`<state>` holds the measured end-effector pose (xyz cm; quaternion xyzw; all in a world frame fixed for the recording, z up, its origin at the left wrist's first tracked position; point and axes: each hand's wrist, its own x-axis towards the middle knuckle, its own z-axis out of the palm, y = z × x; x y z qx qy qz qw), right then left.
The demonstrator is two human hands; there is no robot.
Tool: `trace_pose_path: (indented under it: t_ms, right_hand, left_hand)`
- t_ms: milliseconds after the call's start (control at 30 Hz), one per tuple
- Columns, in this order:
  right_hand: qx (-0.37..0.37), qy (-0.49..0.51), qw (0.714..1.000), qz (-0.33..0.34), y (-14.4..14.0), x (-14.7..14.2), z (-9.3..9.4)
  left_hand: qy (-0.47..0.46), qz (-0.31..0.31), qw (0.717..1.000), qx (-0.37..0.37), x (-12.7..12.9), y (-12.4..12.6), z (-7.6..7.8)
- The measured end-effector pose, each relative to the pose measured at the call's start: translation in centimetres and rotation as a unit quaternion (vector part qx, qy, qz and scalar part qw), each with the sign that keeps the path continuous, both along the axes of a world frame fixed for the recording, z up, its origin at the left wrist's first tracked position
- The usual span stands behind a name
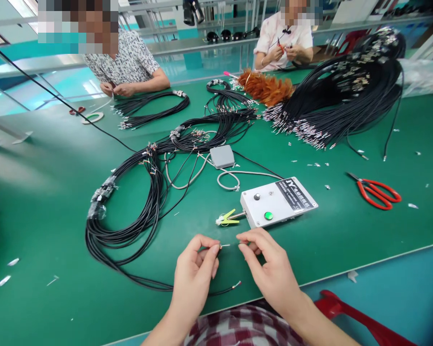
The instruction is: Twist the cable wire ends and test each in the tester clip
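1. Both hands are hovering over the green table [57, 192]'s near edge.
2. Left hand [195, 271] and right hand [270, 269] are each pinching an end of a thin wire [226, 245].
3. Just beyond them, a white control box [277, 202] is sitting.

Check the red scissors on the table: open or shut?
Shut. The red scissors lie flat on the green table, blades together in one point, handles side by side, away from both hands.

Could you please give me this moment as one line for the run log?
left hand: pinching thin wire | right hand: pinching same wire | ahead: white control box | surface: green table
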<state>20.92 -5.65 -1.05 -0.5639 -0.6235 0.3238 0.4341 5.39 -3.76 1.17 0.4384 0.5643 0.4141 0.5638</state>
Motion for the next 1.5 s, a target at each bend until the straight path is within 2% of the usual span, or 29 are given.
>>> trace_pose_path:
  t_ms: [33, 100, 167, 267, 433, 567, 633, 733, 867, 967, 1067, 1200, 1500]
  right_hand:
    - [0.037, -0.074, 0.997, 0.008, 0.1, 0.3, 0.2]
    - [0.104, -0.209, 0.972, 0.036, 0.3, 0.5, 0.9]
    - [0.151, -0.292, 0.942, 0.061, 0.6, 0.2, 1.8]
    - [0.162, -0.331, 0.925, 0.090, 1.3, -0.1, 3.0]
    - [0.096, -0.342, 0.918, 0.175, 2.6, 0.2, 3.9]
    - [0.148, -0.385, 0.888, 0.203, 3.2, 0.7, 3.4]
    - [0.189, -0.401, 0.874, 0.198, 3.3, 1.3, 3.2]
    - [0.227, -0.409, 0.869, 0.158, 4.0, 2.4, 3.3]
    - [0.223, -0.450, 0.857, 0.113, 5.9, 2.3, 3.4]
    - [0.187, -0.508, 0.832, 0.119, 7.3, 1.4, 3.0]
    - [0.162, -0.534, 0.818, 0.138, 8.1, 0.9, 2.4]
    - [0.162, -0.537, 0.811, 0.163, 8.5, 1.0, 2.2]
    - [0.144, -0.546, 0.806, 0.176, 8.9, 0.9, 3.0]
  left_hand:
    - [0.003, -0.009, 1.000, -0.002, 0.0, 0.1, -0.1]
    - [0.012, -0.027, 1.000, 0.003, 0.0, 0.2, -0.3]
    - [0.031, -0.045, 0.998, 0.031, 0.0, 0.2, -0.6]
    - [0.090, -0.071, 0.987, 0.112, -0.2, 0.0, -0.8]
    - [0.195, -0.120, 0.943, 0.240, -0.8, -0.2, -1.0]
    - [0.221, -0.137, 0.925, 0.277, -1.2, -0.1, -1.2]
    - [0.232, -0.130, 0.924, 0.274, -1.5, 0.1, -1.4]
    - [0.226, -0.100, 0.944, 0.220, -1.9, 0.8, -1.6]
    - [0.187, -0.072, 0.968, 0.152, -2.2, 2.0, -1.6]
    - [0.169, -0.057, 0.975, 0.133, -2.2, 2.6, -1.3]
    - [0.142, -0.052, 0.982, 0.115, -2.2, 3.1, -1.2]
    - [0.124, -0.048, 0.986, 0.097, -2.0, 3.9, -1.6]
    - [0.154, -0.042, 0.982, 0.104, -1.2, 4.9, -2.4]
